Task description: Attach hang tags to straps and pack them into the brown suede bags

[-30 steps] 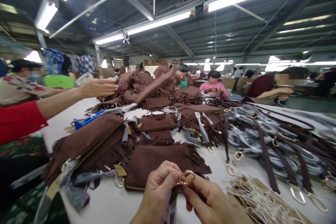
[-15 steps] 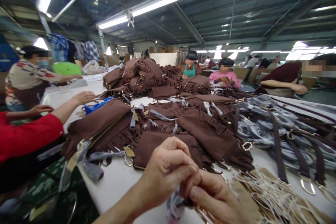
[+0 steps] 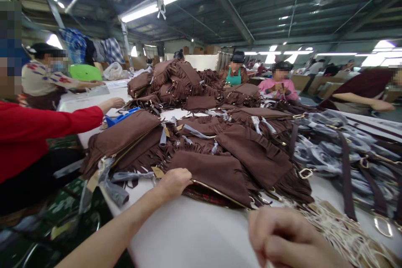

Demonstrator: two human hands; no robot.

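White table point(image 3: 194, 234) runs the length of the view, heaped with brown fringed bags point(image 3: 176, 83); dark straps point(image 3: 345, 167) piled at right. Nearest brown pouch point(image 3: 216, 173) lies at the table edge, left hand point(image 3: 174, 182) clamped on its corner. Right hand point(image 3: 282, 238) balled shut just beside the tag bundle point(image 3: 339, 230), contents hidden. Co-worker's red sleeve point(image 3: 40, 130) reaches in at left.

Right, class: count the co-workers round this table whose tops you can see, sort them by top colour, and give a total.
Red top: 1
Floral top: 1
Green apron: 1
Pink top: 1
Maroon top: 1
Total: 5
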